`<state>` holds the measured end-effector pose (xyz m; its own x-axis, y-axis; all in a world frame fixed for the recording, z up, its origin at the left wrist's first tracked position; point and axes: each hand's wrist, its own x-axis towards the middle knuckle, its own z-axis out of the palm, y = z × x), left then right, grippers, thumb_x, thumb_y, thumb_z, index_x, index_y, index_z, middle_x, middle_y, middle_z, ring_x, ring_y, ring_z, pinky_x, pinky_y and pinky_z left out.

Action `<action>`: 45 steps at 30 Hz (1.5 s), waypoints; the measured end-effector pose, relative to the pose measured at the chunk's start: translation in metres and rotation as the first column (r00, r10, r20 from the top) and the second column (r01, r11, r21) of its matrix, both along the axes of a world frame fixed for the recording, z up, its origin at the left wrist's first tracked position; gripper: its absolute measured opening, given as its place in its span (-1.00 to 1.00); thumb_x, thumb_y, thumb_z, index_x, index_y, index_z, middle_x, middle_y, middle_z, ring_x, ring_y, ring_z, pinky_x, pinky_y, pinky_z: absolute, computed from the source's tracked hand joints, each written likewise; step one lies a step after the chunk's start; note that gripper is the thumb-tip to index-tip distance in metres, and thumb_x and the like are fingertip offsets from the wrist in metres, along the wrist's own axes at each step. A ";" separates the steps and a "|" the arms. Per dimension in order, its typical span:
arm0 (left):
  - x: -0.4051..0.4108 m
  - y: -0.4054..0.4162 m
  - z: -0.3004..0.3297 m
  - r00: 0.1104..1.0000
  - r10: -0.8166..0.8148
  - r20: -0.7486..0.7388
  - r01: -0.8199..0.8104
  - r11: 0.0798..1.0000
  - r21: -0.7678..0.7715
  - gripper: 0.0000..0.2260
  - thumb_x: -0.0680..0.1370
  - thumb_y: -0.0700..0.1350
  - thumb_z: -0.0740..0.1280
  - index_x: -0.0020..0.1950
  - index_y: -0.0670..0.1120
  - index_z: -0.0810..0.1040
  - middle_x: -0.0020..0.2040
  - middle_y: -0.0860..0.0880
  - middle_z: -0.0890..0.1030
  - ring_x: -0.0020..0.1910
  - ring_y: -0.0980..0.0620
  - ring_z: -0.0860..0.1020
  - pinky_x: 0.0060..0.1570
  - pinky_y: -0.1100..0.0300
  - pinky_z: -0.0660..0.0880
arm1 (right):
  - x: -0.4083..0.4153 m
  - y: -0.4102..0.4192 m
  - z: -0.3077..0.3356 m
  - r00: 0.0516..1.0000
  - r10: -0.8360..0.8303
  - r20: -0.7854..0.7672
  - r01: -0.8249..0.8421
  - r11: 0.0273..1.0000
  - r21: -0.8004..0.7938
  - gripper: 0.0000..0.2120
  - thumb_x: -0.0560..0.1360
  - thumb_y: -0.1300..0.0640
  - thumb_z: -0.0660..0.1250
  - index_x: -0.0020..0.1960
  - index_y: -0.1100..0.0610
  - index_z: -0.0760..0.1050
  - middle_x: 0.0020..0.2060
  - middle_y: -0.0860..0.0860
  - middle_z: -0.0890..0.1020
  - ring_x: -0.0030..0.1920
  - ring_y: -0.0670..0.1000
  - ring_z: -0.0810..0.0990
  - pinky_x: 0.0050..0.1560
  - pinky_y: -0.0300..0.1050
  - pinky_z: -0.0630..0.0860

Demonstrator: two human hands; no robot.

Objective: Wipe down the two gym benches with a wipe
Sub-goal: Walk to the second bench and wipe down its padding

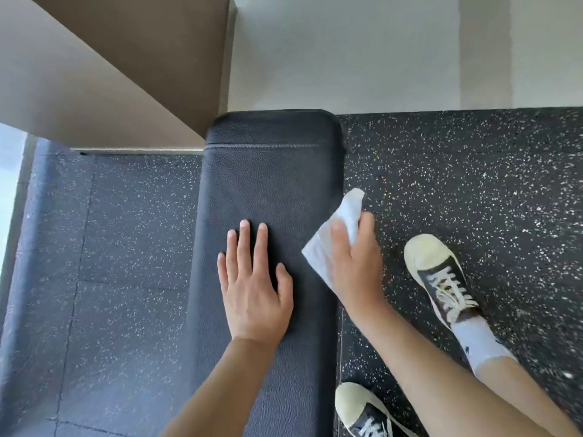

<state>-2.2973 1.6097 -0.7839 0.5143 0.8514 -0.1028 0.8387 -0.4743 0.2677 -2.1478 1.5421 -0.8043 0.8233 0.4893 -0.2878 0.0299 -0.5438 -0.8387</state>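
Bench (268, 184) pebbled black leather; right hand (356, 266) grips crumpled wipe (328, 247).

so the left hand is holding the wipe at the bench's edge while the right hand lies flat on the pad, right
Not quite: the hands are swapped. In the head view the right hand grips the wipe at the edge of the bench, while the left hand lies flat on the pad with straight fingers.

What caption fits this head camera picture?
Left hand flat on the bench, right hand holding a wipe at its edge.
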 end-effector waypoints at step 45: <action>0.000 -0.008 -0.012 1.000 0.024 0.017 -0.027 0.986 0.163 -0.39 0.58 0.02 0.15 0.67 0.03 0.24 0.69 -0.03 0.21 0.68 -0.10 0.12 0.63 -0.17 0.07 | -0.069 -0.074 -0.014 0.999 -0.008 -0.043 0.014 0.989 0.146 -0.72 0.67 -0.20 0.15 -0.08 -0.03 0.27 -0.25 -0.12 0.42 -0.19 0.02 0.47 -0.19 -0.03 0.33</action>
